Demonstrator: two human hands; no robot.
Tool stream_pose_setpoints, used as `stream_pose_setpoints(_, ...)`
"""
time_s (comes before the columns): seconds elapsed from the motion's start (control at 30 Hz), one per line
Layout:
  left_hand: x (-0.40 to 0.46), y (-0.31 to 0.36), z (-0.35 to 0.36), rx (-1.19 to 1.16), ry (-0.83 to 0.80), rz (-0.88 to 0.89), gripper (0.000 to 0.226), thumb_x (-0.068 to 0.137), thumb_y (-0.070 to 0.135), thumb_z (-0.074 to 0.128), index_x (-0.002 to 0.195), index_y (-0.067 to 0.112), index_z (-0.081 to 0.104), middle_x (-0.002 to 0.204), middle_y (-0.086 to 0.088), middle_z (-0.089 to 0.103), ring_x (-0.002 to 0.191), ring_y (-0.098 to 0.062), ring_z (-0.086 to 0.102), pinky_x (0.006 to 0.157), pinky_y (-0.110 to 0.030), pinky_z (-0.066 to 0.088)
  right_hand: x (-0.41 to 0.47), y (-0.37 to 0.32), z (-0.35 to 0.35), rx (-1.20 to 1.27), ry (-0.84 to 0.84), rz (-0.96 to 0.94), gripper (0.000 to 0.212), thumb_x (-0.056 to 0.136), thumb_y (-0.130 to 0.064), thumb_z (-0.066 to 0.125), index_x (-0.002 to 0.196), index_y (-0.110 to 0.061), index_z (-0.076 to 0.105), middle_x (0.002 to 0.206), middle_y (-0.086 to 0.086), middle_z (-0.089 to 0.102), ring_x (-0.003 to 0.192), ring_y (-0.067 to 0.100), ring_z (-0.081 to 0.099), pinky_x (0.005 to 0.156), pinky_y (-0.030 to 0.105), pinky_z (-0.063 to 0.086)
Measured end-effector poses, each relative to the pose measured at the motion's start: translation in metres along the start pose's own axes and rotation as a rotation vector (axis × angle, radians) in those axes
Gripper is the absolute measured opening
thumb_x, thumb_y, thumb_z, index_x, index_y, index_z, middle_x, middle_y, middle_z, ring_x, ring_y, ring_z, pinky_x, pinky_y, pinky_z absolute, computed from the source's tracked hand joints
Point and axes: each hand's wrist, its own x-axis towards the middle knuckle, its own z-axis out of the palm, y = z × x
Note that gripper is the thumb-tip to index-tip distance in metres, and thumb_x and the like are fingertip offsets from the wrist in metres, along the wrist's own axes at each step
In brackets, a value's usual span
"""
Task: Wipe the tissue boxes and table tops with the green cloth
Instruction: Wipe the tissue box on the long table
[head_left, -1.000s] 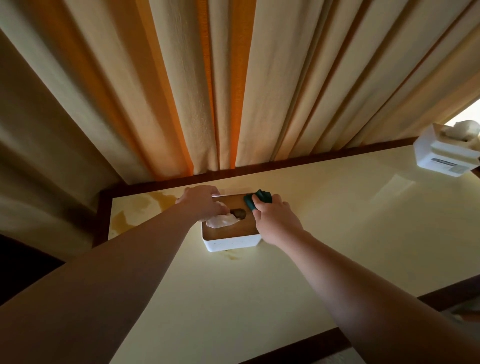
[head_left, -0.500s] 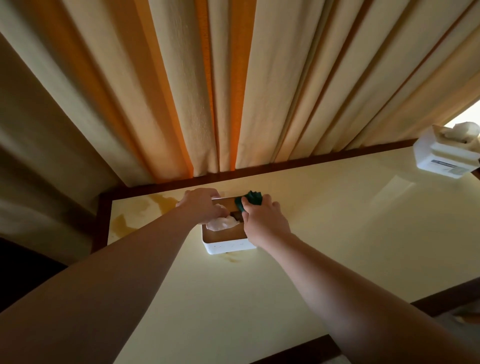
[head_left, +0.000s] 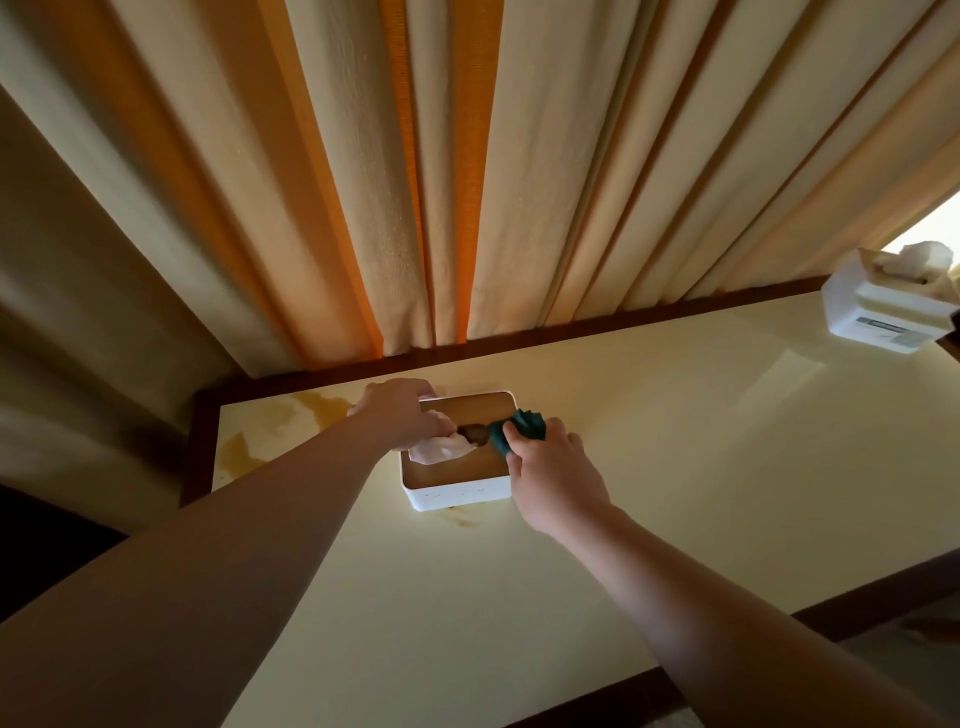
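Right fingers (head_left: 519, 441): curled tight around the bunched green cloth (head_left: 519, 428), pinching it against the palm.
Right hand (head_left: 556, 478): presses the cloth down on the wooden lid (head_left: 467, 410) of the near tissue box (head_left: 457, 491), at the lid's right side, just beside the dark oval slot (head_left: 472, 432).
Left fingers (head_left: 405, 395): bent over the far left edge of the same box; the fingertips are hidden behind the hand, so I cannot tell how firmly they clamp the box.
Left hand (head_left: 400, 415): rests on the box's left part, touching the white tissue (head_left: 439, 448) that spills from the slot.
Near tissue box: white-walled, flat on the table top (head_left: 675, 493), close to its far left corner.
Table top: pale cream with a dark wooden rim; brownish stains (head_left: 291, 426) lie left of the box and a small one at its front edge.
Second tissue box (head_left: 883, 312): white, at the far right edge of the table, well apart from the hands, with a tissue sticking up.
Curtain (head_left: 467, 182): cream and orange folds hanging behind the table's far edge.
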Motion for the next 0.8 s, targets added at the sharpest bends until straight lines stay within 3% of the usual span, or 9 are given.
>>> stream_pose_setpoints(0.2, 0.001, -0.001, 0.001, -0.024, 0.001, 0.014, 0.061, 0.081, 0.070, 0.072, 0.131, 0.038, 0.061, 0.116, 0.011, 0.060, 0.102, -0.012, 0.055, 0.069, -0.021, 0.044, -0.003, -0.006, 0.001, -0.012, 0.005, 0.003, 0.047, 0.110, -0.039, 0.035, 0.157, -0.041, 0.036, 0.142, 0.006, 0.037, 0.123, 0.028, 0.040, 0.092, 0.039, 0.050)
stream_pose_setpoints(0.47, 0.001, -0.001, 0.001, 0.018, 0.011, 0.016, 0.059, 0.083, 0.071, 0.069, 0.131, 0.038, 0.061, 0.125, 0.006, 0.065, 0.105, -0.017, 0.060, 0.089, -0.032, 0.058, 0.048, -0.010, -0.009, -0.014, 0.023, 0.012, 0.050, 0.111, -0.039, 0.032, 0.161, -0.040, 0.029, 0.144, 0.010, 0.039, 0.125, 0.029, 0.043, 0.093, 0.040, 0.053)
stream_pose_setpoints(0.8, 0.001, 0.000, 0.001, -0.034, 0.002, -0.015, 0.062, 0.078, 0.070, 0.074, 0.130, 0.038, 0.062, 0.118, 0.007, 0.063, 0.103, -0.016, 0.058, 0.073, -0.025, 0.051, -0.028, -0.007, 0.012, 0.002, 0.006, -0.016, 0.047, 0.111, -0.038, 0.033, 0.158, -0.038, 0.035, 0.142, 0.005, 0.035, 0.120, 0.025, 0.040, 0.088, 0.036, 0.051)
